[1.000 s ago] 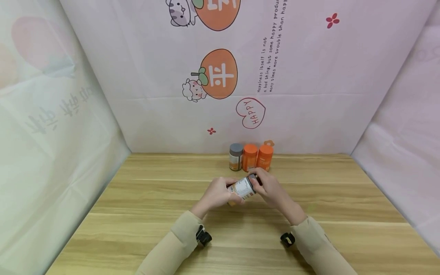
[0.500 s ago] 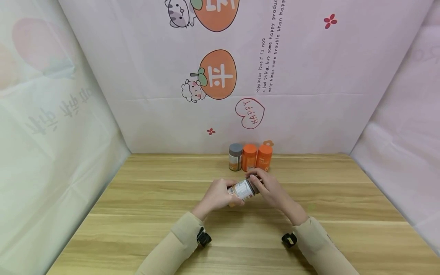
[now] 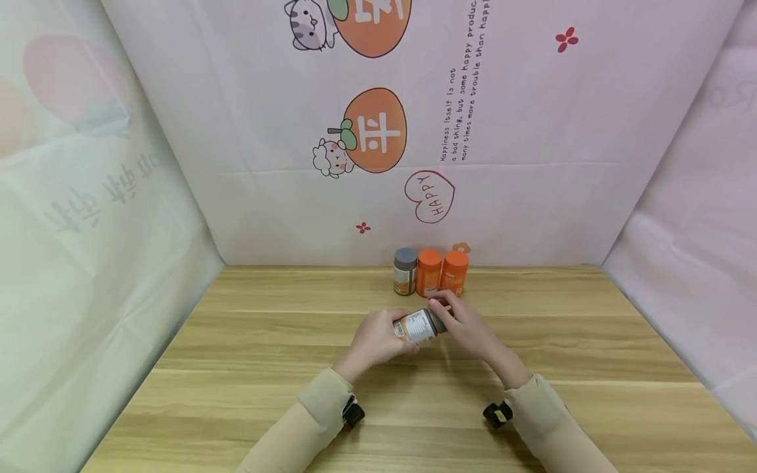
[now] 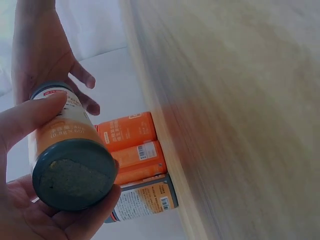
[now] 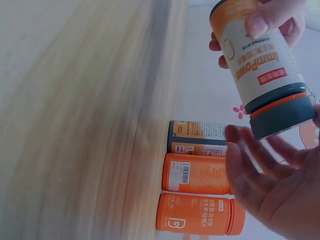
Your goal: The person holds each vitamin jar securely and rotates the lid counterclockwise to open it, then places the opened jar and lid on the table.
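A grey-lidded supplement bottle [image 3: 416, 326] with a white and orange label is tilted above the table, its lid toward the right. My left hand [image 3: 378, 338] grips its body, thumb on the label and fingers round the lower part. The dark base [image 4: 75, 175] faces the left wrist camera. At the other end, the lid [image 5: 282, 117] has an orange band showing below it. My right hand [image 3: 467, 327] is at this lid, with loosely bent fingers spread around it; in the right wrist view a gap shows between several fingers and the lid.
Beyond the hands, a grey-lidded bottle [image 3: 405, 272] and two orange bottles [image 3: 428, 272] stand in a row against the printed back cloth [image 3: 284, 210]. Cloth also hangs at both sides of the wooden table [image 3: 266, 341].
My right hand's fingers have loosened and shifted on the lid, leaving more of it showing. My left hand keeps holding the bottle in nearly the same place.
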The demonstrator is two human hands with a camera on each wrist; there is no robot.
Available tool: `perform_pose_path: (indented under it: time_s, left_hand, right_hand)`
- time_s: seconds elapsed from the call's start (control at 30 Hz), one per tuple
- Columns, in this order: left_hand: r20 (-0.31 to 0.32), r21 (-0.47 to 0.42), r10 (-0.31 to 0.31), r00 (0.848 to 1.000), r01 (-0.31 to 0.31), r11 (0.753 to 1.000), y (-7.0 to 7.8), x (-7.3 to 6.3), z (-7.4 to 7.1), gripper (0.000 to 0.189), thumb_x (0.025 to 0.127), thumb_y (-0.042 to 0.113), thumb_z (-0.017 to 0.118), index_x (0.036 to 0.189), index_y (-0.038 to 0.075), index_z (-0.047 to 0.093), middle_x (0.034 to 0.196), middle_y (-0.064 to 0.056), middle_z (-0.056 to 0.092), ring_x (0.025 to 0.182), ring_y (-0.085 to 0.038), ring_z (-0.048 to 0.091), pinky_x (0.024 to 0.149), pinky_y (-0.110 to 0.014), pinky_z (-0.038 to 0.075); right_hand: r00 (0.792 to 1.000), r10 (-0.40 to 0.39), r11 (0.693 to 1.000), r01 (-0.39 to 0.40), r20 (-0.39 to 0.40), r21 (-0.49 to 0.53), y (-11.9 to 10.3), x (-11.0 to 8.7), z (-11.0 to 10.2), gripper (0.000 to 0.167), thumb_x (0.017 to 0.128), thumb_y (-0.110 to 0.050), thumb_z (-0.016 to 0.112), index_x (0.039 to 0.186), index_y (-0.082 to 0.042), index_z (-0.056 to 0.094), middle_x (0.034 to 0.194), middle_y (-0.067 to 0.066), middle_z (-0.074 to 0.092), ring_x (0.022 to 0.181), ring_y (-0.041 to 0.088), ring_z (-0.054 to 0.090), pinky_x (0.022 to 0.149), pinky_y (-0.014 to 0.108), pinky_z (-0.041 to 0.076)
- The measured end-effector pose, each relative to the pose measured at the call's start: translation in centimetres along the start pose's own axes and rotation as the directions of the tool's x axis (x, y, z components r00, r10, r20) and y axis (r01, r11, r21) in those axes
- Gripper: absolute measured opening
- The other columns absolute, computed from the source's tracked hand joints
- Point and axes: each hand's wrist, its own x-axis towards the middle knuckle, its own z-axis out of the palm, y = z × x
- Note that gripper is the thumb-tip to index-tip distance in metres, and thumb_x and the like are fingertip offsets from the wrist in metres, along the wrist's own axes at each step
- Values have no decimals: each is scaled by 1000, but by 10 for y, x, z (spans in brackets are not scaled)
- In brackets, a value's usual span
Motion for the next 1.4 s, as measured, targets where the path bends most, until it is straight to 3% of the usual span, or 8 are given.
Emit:
perform_pose_path:
  time_s: [0.2,0.47,0.73,1.0,1.23,1.4]
  left_hand:
    - [-54,58,-4,999,7,998,0,-1,1,58,61,31,84,114,14,67,88,1,68,68,-8,55,57,-21,44]
    - [-68,71,1,998,4,997,0,-2,1,58,62,30,84,115,14,66,89,0,69,68,-8,55,57,-20,43]
    - [-82,61,5,997,0,998,1,-4,0,58,61,27,85,115,16,67,89,0,69,67,-8,56,56,-21,43]
    - [-77,33,-6,997,9,999,1,-4,-2,62,61,26,85,119,16,66,91,-2,70,67,-9,56,56,-22,44]
    - [-62,-11,-15,998,15,1000,0,-6,-4,62,61,25,85,120,15,66,96,-4,70,71,-11,58,60,-22,46]
    - [-60,-36,-18,998,16,999,-3,-6,-4,63,60,25,86,119,16,66,98,-3,71,73,-11,59,62,-23,47]
  right_hand:
    - [994,103,995,-103,36,-4,1,-1,0,49,101,-44,36,127,-5,51,120,19,60,101,28,60,80,40,51]
    - [978,188,973,-198,86,119,-2,-3,-2,46,99,-41,43,126,-5,52,113,16,59,92,22,57,69,40,55]
    - [977,184,973,-197,108,120,1,-3,-3,46,99,-43,43,122,-5,54,106,15,60,85,19,59,71,42,55]
    - [981,144,976,-162,126,148,3,-5,-5,45,97,-44,46,123,-8,54,111,15,60,86,19,59,74,43,54]
    - [983,75,982,-101,166,157,-20,-11,-15,36,100,-24,46,128,-1,50,118,21,57,93,24,60,71,30,54]
    - [983,46,979,-80,178,189,6,-5,-9,40,99,-29,49,132,-6,49,120,19,56,97,24,59,75,38,54]
